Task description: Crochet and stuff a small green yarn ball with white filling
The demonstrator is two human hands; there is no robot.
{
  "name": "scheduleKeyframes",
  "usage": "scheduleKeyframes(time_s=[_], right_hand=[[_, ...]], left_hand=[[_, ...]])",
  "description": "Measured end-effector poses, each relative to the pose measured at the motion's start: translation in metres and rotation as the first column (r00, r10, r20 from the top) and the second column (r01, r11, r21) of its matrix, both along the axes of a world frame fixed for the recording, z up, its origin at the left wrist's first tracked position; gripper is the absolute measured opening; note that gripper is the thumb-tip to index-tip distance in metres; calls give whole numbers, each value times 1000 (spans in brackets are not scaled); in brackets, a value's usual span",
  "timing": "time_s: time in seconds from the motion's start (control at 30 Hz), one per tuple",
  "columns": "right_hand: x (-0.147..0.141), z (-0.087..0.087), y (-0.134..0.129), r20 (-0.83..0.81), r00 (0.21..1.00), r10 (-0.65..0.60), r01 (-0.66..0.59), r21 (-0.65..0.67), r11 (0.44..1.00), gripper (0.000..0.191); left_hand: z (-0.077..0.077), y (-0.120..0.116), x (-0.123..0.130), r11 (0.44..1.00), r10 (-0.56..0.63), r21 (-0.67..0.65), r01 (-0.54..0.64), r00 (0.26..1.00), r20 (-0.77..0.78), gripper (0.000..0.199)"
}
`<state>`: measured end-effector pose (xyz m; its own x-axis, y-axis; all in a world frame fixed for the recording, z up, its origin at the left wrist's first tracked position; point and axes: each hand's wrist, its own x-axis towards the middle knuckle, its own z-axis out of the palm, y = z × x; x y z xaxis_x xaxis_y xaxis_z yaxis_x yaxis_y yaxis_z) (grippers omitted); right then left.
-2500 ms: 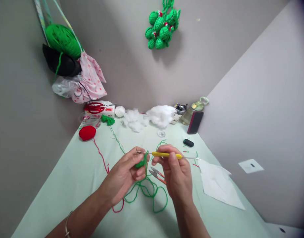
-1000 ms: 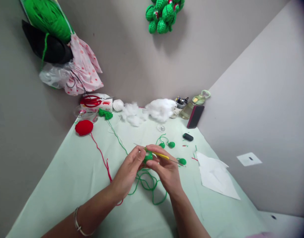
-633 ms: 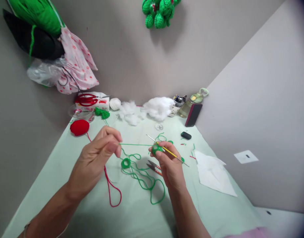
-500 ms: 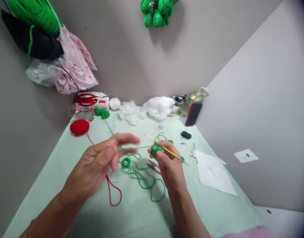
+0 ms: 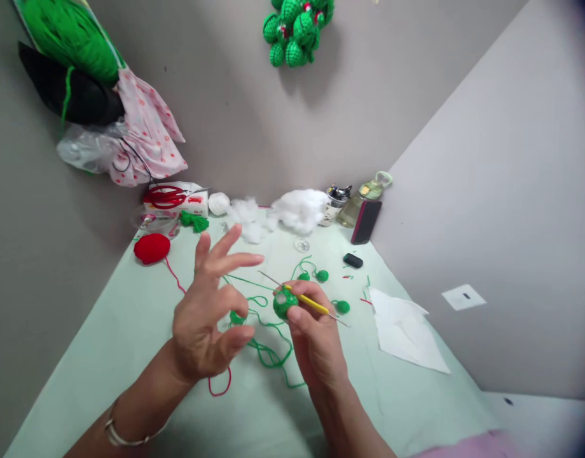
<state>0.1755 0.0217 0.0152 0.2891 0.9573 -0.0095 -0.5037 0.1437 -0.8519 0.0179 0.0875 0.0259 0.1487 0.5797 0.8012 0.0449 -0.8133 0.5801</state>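
My left hand (image 5: 209, 312) is raised over the table with its fingers spread apart. A green yarn strand (image 5: 249, 280) runs from behind its fingers to a small green crocheted ball (image 5: 283, 304). My right hand (image 5: 318, 327) pinches that ball between thumb and fingers and also holds a crochet hook (image 5: 311, 303) with a yellow grip, its thin tip pointing up and left. White filling shows at the ball's opening. Loose green yarn (image 5: 273, 364) lies in loops beneath both hands.
Behind are a red yarn ball (image 5: 152, 248), red scissors (image 5: 166, 197), white stuffing (image 5: 299, 210), a pen cup (image 5: 334, 207), a bottle (image 5: 357, 203) and a phone (image 5: 366, 221). Small green balls (image 5: 322, 275) and white paper (image 5: 407, 331) lie at right. Crocheted green pieces (image 5: 295, 32) hang above.
My left hand has turned upright and its fingers have spread wider. My right hand, with the ball and hook, sits slightly further left and lower. The view has shifted a little.
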Motion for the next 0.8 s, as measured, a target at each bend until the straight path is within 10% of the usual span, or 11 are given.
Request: scheduleKeyframes(time_s=[0.1, 0.3, 0.8], right_hand=[[-4, 1, 2, -48, 998, -30, 27, -56, 998, 32], [-5, -2, 10, -75, 988, -137, 130, -97, 987, 36], [-7, -14, 1, 385, 870, -307, 276, 135, 952, 18]], left_hand=[[-13, 5, -4, 966, 124, 251, -61, 961, -245, 41], [-19, 2, 9, 925, 360, 263, -273, 851, -383, 39], [-18, -20, 24, 980, 32, -190, -62, 987, -157, 68]])
